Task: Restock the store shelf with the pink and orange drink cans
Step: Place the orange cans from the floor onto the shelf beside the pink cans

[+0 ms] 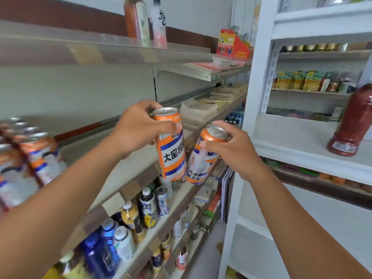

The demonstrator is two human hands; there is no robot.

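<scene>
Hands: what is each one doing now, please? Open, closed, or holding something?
Left hand: closed, holding the left orange can near its top.
Right hand: closed, holding the right orange can, which is tilted.

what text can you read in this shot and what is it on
"DAYAO": left can, gripped by the left hand.
"大窑橙": left can, large characters, cut off at its edge.
"大汽水": right can, gripped by the right hand.
"龙茶": dark white-capped bottle.
Red display box, shelved cans, other bottles: too blurred to read.
</scene>
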